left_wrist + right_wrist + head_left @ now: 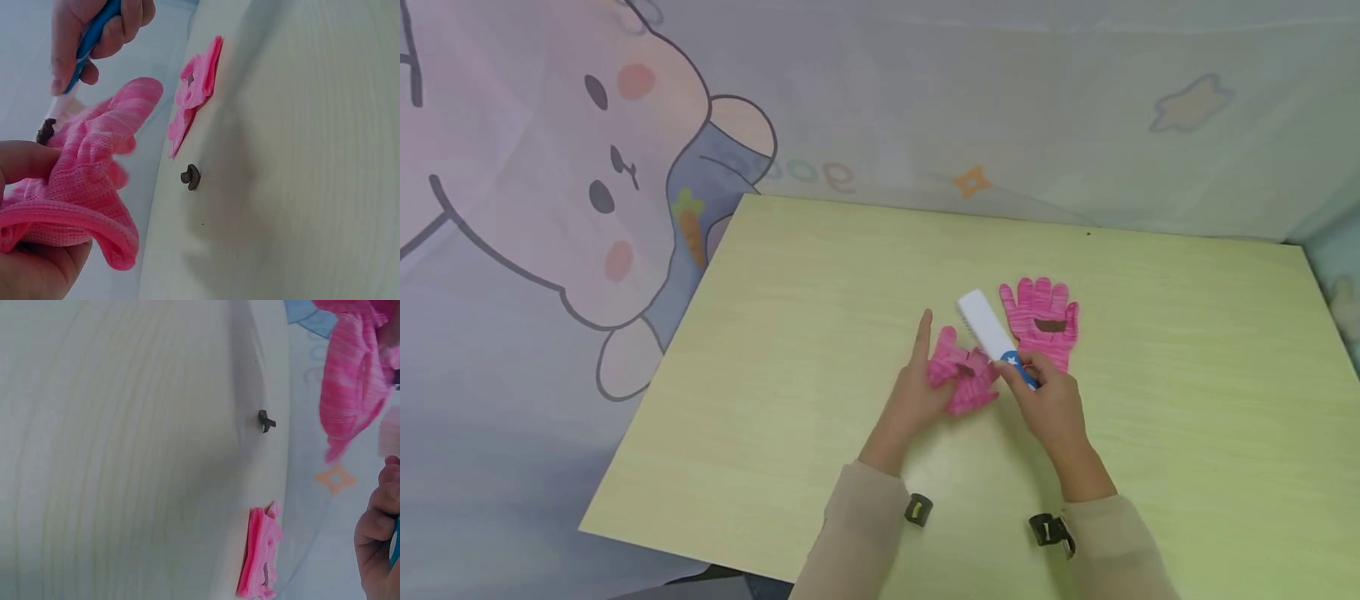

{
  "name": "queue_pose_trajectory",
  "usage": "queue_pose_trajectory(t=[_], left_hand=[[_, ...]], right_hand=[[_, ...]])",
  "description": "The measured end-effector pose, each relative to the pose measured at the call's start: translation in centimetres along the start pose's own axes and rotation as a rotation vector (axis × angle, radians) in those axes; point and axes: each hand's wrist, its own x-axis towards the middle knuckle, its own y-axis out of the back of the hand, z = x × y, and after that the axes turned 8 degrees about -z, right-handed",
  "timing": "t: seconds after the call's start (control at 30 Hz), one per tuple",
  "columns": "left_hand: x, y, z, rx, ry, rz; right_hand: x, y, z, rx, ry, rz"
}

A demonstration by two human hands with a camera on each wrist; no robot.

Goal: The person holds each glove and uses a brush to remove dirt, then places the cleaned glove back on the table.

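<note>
The left hand [913, 393] pinches a pink glove [976, 395] above the tabletop [737, 400]; the right hand [1054, 410] grips a brush [987, 327], partly screening a second glove [1041, 307] lying toward the far edge, a brown piece [190, 177] apart from it

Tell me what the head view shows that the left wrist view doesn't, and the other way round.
Only the head view: the printed cartoon bear, its carrot and both beige sleeves.

Only the left wrist view: a small brown piece lying on the table, apart from the gloves.

Both: the left hand gripping one pink glove, the right hand holding the brush, and the second pink glove on the table.
</note>
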Motion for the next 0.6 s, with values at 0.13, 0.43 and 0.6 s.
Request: queue_pose_trajectory(t=[0.13,0.43,0.6], left_hand=[[-0.10,-0.05,0.25,0.008,0.013,0.034],[-0.19,-0.23,0.25,-0.017,0.039,0.053],[-0.31,-0.25,0.27,-0.031,0.059,0.060]], right_hand=[[-0.39,0.07,-0.15,0.127,0.015,-0.083],[-0.37,-0.37,-0.48,-0.042,0.007,-0.099],[-0.38,0.04,-0.30,-0.004,0.001,-0.059]])
